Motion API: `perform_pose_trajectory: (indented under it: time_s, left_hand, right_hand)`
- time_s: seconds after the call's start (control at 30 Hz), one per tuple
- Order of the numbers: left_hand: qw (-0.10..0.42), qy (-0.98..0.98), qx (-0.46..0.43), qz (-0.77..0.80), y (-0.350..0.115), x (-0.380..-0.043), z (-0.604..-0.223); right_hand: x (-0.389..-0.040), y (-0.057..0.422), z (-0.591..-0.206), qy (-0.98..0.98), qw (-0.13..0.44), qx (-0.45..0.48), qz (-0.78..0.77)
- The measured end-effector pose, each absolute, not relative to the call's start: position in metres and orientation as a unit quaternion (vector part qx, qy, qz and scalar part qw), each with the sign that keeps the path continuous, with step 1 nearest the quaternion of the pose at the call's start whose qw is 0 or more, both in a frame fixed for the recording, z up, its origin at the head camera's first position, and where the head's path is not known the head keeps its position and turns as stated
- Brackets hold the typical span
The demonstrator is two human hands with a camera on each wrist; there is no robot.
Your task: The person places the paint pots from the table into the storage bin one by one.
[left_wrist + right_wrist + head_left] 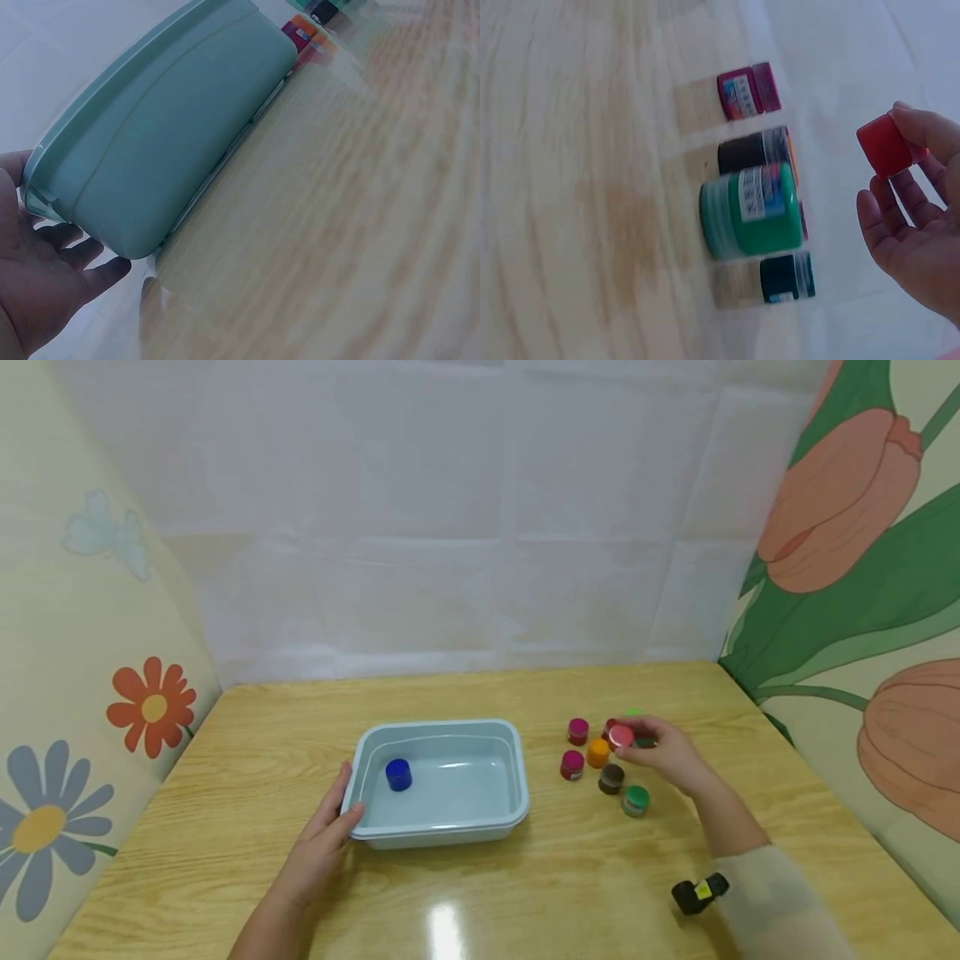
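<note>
My left hand [321, 843] holds the pale blue-green plastic basin [450, 836] by its left end, thumb at the rim and fingers spread along the outer wall below it. Inside the basin, toward the left, sits a small blue paint jar [399, 775]. My right hand [663, 752] pinches a small red paint jar [886, 147] between thumb and fingers, raised above the other jars. Around it on the table are an orange jar [597, 752], a dark brown jar [611, 778], a green-lidded jar [635, 801] and two magenta-lidded jars, one [572, 765] nearer the basin.
Behind the right hand, a dark red jar [609, 727] and a bright green lid [634, 713] are partly hidden. A dark green jar [784, 277] appears in the right wrist view. The wooden table [285, 718] ends at a white cloth backdrop [450, 568].
</note>
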State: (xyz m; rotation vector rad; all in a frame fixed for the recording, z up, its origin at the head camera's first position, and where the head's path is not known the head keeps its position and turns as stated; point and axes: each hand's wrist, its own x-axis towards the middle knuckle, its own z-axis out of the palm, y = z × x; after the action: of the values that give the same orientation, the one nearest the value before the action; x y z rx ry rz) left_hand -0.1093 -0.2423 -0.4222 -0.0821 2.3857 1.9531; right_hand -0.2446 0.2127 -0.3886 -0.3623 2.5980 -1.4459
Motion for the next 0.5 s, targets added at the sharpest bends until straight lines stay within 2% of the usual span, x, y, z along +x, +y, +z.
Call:
perform_pose_trajectory:
  time_s: [0.5]
  left_hand:
    - [0.029,0.775,-0.035,0.631,-0.243,-0.110,-0.423]
  right_hand:
    - [-0.254,0.158,-0.368,0.833,0.094,-0.160,-0.521]
